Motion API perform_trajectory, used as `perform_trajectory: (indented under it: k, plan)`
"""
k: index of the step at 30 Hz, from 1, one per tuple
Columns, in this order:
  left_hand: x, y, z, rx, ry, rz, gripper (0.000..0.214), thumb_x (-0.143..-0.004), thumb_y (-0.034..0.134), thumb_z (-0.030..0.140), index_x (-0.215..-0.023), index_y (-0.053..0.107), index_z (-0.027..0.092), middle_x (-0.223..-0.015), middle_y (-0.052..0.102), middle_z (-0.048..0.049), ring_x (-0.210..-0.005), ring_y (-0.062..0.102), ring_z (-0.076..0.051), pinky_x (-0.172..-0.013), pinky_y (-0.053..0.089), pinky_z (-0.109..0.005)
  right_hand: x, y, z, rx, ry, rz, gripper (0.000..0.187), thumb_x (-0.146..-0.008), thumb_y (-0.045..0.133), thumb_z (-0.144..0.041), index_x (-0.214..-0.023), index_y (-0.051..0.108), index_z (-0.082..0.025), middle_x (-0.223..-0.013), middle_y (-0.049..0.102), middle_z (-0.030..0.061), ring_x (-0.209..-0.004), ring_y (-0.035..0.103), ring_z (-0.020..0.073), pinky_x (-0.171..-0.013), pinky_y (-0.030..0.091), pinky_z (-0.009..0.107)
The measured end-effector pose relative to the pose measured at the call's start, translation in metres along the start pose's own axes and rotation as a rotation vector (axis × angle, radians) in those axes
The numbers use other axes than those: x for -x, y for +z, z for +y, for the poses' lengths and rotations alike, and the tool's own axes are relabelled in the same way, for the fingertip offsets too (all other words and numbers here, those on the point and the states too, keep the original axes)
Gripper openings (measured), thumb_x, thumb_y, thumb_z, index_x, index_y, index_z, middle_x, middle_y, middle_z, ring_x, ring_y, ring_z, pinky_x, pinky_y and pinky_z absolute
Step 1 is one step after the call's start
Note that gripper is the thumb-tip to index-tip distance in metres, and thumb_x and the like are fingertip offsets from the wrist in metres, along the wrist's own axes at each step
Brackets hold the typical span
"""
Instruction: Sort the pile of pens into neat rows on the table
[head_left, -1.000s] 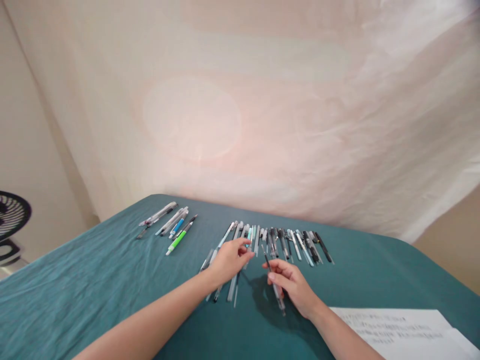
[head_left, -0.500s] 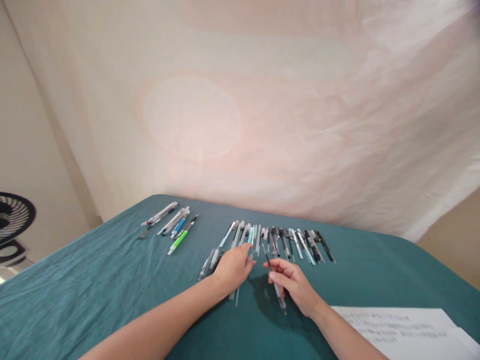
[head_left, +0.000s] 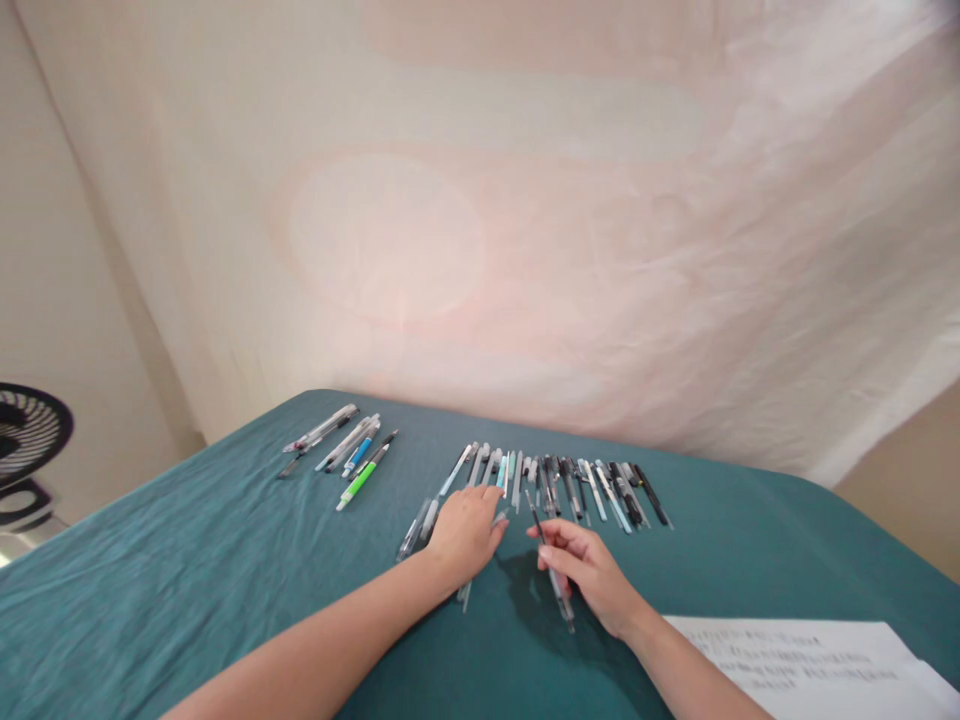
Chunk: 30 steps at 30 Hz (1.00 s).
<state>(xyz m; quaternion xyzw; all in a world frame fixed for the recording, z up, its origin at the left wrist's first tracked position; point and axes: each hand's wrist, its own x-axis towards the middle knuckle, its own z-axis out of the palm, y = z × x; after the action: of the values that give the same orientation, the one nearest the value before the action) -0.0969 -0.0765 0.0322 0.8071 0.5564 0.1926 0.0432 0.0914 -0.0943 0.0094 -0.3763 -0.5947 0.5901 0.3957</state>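
My left hand [head_left: 465, 530] is low over the pens, back of the hand up, its fingers curled around a clear pen [head_left: 466, 597] whose two ends show past the palm. Its fingertips come close to a teal pen [head_left: 502, 470] in the row; the hand hides several pens beneath it. In my right hand [head_left: 581, 565], a clear pen with a dark upper part [head_left: 557, 583] is pinched between thumb and fingers, slanting above the cloth. To the left of my left hand lie a few clear pens [head_left: 411, 535].
A row of black, clear and light blue pens [head_left: 604, 490] runs along the teal cloth [head_left: 225, 560]. Farther left lie more pens, including a bright green pen [head_left: 365, 476] and a blue one [head_left: 360, 453]. Printed paper [head_left: 802, 660] sits front right; a black fan [head_left: 34, 435] stands left.
The near end of the clear pen under my left hand has swung slightly left. My right hand has stayed almost still with its pen.
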Motion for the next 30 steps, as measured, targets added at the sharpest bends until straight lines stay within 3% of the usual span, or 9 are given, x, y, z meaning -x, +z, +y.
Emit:
perform_trajectory:
  k: [11, 14, 20, 23, 30]
  plan:
    - [-0.005, -0.005, -0.002, 0.056, -0.037, 0.016, 0.026, -0.079, 0.043, 0.027, -0.099, 0.057, 0.018, -0.091, 0.062, -0.0096, -0.088, 0.054, -0.023, -0.08, 0.035, -0.034, 0.0, 0.0, 0.0, -0.003, 0.002, -0.004, 0.033, -0.074, 0.057, -0.035, -0.101, 0.055, -0.016, -0.066, 0.055, -0.0017, -0.041, 0.039, 0.0041, -0.038, 0.032, 0.017]
    - [-0.008, -0.008, -0.002, 0.298, -0.066, 0.031, 0.027, -0.08, 0.043, 0.034, -0.093, 0.06, 0.018, -0.086, 0.062, -0.0074, -0.081, 0.054, -0.019, -0.076, 0.037, -0.03, 0.0, 0.0, 0.0, 0.008, 0.001, 0.0, 0.035, -0.073, 0.058, -0.037, -0.101, 0.055, -0.016, -0.066, 0.055, -0.0019, -0.041, 0.039, 0.0045, -0.038, 0.033, 0.018]
    - [-0.013, -0.009, 0.008, 1.025, -0.216, -0.144, 0.039, -0.078, 0.042, 0.047, -0.085, 0.06, 0.014, -0.076, 0.062, -0.0037, -0.063, 0.051, -0.012, -0.057, 0.037, -0.02, 0.0, 0.005, -0.001, 0.043, 0.02, 0.052, 0.038, -0.078, 0.048, -0.047, -0.094, 0.057, -0.014, -0.06, 0.055, -0.0014, -0.038, 0.039, 0.0049, -0.037, 0.032, 0.018]
    - [-0.01, -0.008, 0.013, 1.123, -0.24, -0.151, 0.036, -0.074, 0.049, 0.046, -0.08, 0.06, 0.013, -0.071, 0.061, -0.0024, -0.06, 0.048, -0.01, -0.055, 0.035, -0.019, -0.001, 0.006, -0.001, 0.075, 0.016, 0.066, 0.037, -0.079, 0.047, -0.049, -0.089, 0.058, -0.014, -0.058, 0.055, -0.0017, -0.037, 0.039, 0.0049, -0.037, 0.032, 0.017]
    - [-0.01, -0.01, 0.015, 1.128, -0.282, -0.154, 0.032, -0.069, 0.055, 0.044, -0.077, 0.06, 0.014, -0.067, 0.058, -0.0005, -0.058, 0.046, -0.009, -0.053, 0.034, -0.019, -0.001, 0.006, -0.001, 0.12, 0.013, 0.039, 0.037, -0.076, 0.049, -0.05, -0.079, 0.058, -0.014, -0.056, 0.055, -0.0022, -0.038, 0.04, 0.005, -0.037, 0.033, 0.017]
